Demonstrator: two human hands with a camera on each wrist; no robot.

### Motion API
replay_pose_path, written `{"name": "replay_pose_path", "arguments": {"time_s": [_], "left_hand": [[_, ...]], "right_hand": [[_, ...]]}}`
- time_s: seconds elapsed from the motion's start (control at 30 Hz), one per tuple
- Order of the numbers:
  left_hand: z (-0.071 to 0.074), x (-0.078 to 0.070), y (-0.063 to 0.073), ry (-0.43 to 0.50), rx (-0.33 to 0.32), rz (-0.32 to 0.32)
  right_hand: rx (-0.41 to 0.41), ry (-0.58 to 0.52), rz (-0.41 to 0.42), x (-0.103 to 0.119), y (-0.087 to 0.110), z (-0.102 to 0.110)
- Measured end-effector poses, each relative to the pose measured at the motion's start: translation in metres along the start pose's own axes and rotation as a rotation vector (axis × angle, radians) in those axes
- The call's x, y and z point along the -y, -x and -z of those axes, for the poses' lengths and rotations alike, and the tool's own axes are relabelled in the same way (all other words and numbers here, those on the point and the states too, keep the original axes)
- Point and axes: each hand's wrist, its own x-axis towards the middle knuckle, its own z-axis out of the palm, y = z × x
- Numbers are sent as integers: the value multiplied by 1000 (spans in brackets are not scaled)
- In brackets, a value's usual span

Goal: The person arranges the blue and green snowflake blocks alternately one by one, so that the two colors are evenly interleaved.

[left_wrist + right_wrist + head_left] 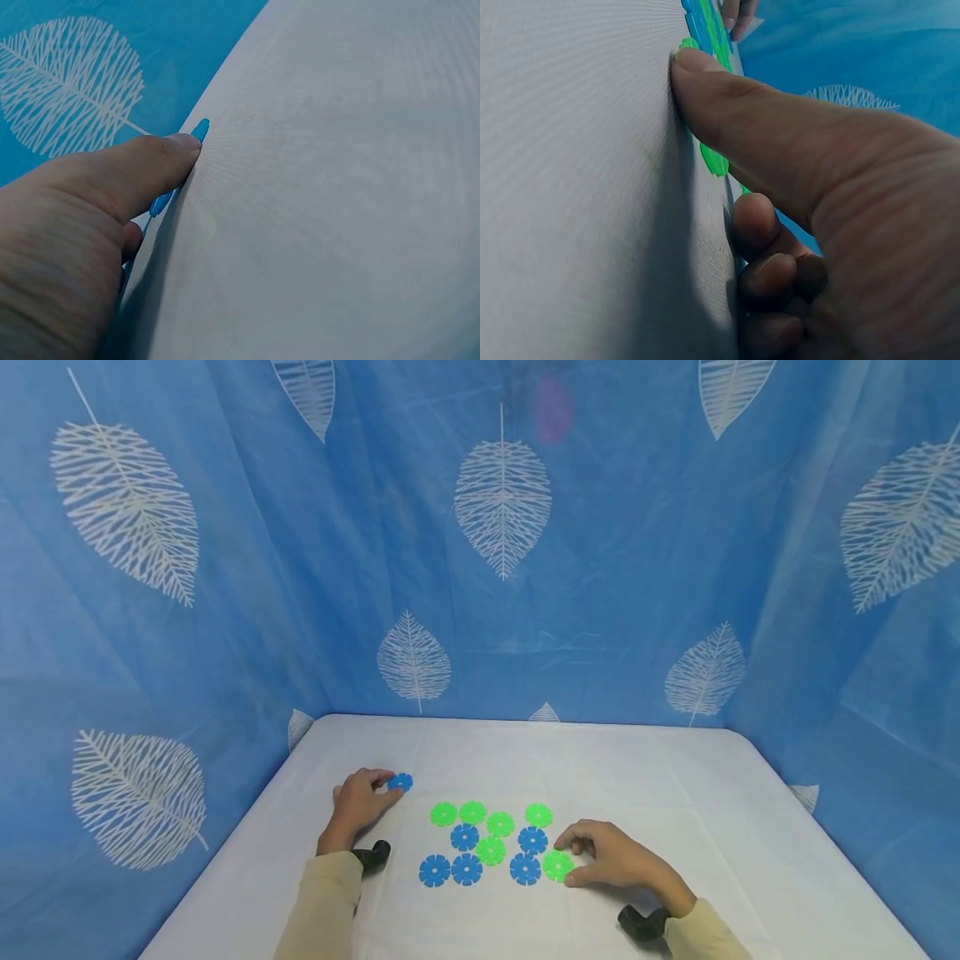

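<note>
Here, the left grip (362, 802) pinches a blue disc (402, 782) (right grip (613, 856), a green disc (557, 867)).

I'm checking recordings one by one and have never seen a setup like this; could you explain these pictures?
There is no machine here: a person works bare-handed. The widest picture comes from a camera worn on the head, looking forward and down; the two close-ups come from cameras on the left and right wrists. Notched discs, blue and green, lie on a white table. The left hand pinches a blue disc apart from the others. The right hand holds a green disc at the group's right edge.
</note>
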Motion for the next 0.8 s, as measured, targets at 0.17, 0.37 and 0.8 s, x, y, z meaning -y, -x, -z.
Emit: {"name": "replay_pose_path", "arguments": {"time_s": [0.17,0.37,0.8], "left_hand": [[0,-2,1,13,-15,-8],[-2,0,2,11,-20,-18],[-2,-1,2,-3,-22,-15]], "right_hand": [[-13,10,-24,1,-2,0],[-17,9,-41,4,-1,-4],[-39,73,-7,5,-2,-7]]}}
